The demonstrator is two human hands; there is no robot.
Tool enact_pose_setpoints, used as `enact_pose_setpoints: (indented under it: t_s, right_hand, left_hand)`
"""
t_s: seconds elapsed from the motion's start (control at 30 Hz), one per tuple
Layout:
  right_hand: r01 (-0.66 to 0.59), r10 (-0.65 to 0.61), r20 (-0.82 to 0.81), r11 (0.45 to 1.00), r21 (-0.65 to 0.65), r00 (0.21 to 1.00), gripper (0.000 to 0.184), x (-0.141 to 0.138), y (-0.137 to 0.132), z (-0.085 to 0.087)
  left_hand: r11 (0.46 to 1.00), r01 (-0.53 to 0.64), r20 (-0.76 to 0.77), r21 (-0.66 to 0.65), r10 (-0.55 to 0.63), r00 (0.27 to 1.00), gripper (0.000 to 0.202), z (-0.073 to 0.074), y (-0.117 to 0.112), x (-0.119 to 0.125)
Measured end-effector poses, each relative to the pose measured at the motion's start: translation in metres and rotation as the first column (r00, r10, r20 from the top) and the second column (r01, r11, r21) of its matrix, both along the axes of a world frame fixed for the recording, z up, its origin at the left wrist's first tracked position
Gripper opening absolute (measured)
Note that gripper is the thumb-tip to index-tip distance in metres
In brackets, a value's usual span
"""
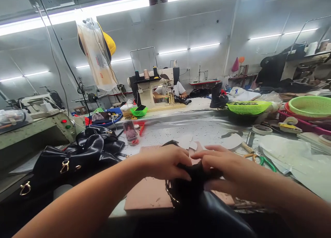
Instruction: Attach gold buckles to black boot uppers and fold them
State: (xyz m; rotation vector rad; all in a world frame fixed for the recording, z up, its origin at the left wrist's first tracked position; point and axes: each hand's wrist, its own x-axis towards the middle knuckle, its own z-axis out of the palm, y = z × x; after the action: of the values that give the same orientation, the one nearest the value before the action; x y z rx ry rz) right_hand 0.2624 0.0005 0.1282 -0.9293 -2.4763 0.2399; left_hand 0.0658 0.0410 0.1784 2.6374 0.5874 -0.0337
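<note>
Both of my hands are closed on a black leather piece (199,196) that lies over a pinkish-brown board (147,193) at the near edge of the workbench. My left hand (165,162) grips its top from the left, fingers curled over the leather. My right hand (222,169) grips it from the right, fingers pressed against the same fold. A small gold metal fitting (169,193) shows on the leather's left edge. The part under my hands is hidden.
A pile of black leather pieces with gold buckles (77,155) lies at left. Green-handled scissors (261,160), tape rolls (261,129) and white paper patterns (287,152) lie at right. Green baskets (248,107) stand beyond. A person sits at a sewing machine (152,86) further back.
</note>
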Motion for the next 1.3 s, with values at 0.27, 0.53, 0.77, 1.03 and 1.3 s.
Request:
enact_pose_setpoints:
  t_s: [0.27, 0.53, 0.77, 1.03, 1.3]
  right_hand:
    - [0.062, -0.079, -0.157, 0.992, -0.107, 0.984, 0.026, -0.006, 0.008, -0.011]
    - [0.128, -0.122, -0.310, 0.992, 0.000, 0.943, 0.016, -0.016, -0.001, -0.010]
    - [-0.033, -0.068, -0.389, 0.968, -0.247, 0.919, 0.011, -0.010, 0.017, -0.033]
    - [-0.006, -0.115, -0.348, 0.944, -0.329, 0.930, 0.009, -0.036, 0.014, -0.033]
    - [-0.113, -0.209, -0.498, 0.834, -0.540, 0.842, 0.025, -0.037, 0.012, -0.029]
  left_hand:
    - [0.975, -0.051, -0.111, -0.218, 0.028, 0.993, 0.020, -0.006, 0.008, -0.013]
    - [0.986, -0.016, -0.020, 0.166, 0.019, 1.000, 0.007, 0.010, -0.004, 0.006]
    - [0.961, -0.271, 0.263, -0.054, 0.276, 0.925, 0.015, -0.036, -0.012, -0.018]
    - [0.872, -0.421, 0.162, -0.250, 0.467, 0.869, 0.007, -0.048, -0.024, -0.033]
    - [0.813, -0.434, 0.291, -0.388, 0.555, 0.779, 0.003, -0.057, -0.031, -0.034]
